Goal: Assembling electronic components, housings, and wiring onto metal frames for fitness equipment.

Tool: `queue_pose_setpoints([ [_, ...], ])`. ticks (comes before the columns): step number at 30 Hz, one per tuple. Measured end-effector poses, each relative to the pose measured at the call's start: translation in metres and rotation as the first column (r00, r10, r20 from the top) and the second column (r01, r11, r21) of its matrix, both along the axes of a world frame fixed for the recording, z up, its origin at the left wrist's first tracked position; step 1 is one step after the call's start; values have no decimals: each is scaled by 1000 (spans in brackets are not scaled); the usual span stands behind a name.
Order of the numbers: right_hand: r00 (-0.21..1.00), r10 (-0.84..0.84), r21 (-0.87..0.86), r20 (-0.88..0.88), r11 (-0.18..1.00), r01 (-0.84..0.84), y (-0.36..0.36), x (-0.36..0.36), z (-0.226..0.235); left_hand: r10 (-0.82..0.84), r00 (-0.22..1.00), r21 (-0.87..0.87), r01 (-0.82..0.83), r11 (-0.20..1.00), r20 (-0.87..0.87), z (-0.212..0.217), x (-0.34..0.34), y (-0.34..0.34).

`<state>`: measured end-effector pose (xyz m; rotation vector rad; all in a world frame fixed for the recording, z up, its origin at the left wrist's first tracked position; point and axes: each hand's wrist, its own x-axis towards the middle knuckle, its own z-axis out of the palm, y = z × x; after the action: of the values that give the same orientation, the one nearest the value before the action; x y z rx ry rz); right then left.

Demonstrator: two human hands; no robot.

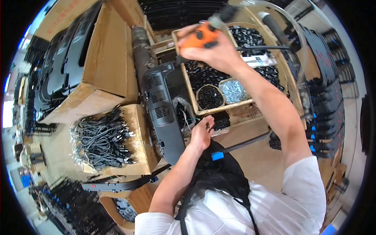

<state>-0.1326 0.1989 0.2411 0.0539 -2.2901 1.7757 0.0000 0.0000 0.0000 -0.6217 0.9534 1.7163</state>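
Orange power tool (192, 41), raised in the right hand (222, 54) above the far left part of a shallow wooden tray (238, 105). Gripped with fingers wrapped round the body, one digit along the near side and others along the far side, parted only by the width of the tool. Blurred there, so cannot tell about pressure on a trigger. Cannot tell either about contact with the upper end of the black vented panel (159, 100), just beside.

In the left hand (201, 135), held palm up near the tray's near edge: small dark pieces (208, 125), lying against the fingers. Bent slightly, with fingers close together rather than spread; cannot tell between pinching and plain resting. Too small for naming the pieces more exactly.

Inside the tray, near the left hand: a round container of dark screws (210, 98), right beside a heap of silver screws (234, 91). Behind these, loose small black parts (203, 74). Just left of the left hand, a clear plastic bag (181, 105).

Left of the panel, a bundle of dark cables (102, 137) on a cardboard box (141, 137), with a large carton (107, 55) of black panels (64, 58) beyond.
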Motion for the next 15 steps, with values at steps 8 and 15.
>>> queue_pose_setpoints([
  [8, 816, -578, -33, 28, 815, 579, 30, 351, 82, -631, 426, -519, 359, 776, -648, 7, 44, -7],
  [15, 373, -786, -437, 494, 147, 887, 28, 559, -115, -478, 141, -354, 501, 790, -867, 111, 117, -72],
])
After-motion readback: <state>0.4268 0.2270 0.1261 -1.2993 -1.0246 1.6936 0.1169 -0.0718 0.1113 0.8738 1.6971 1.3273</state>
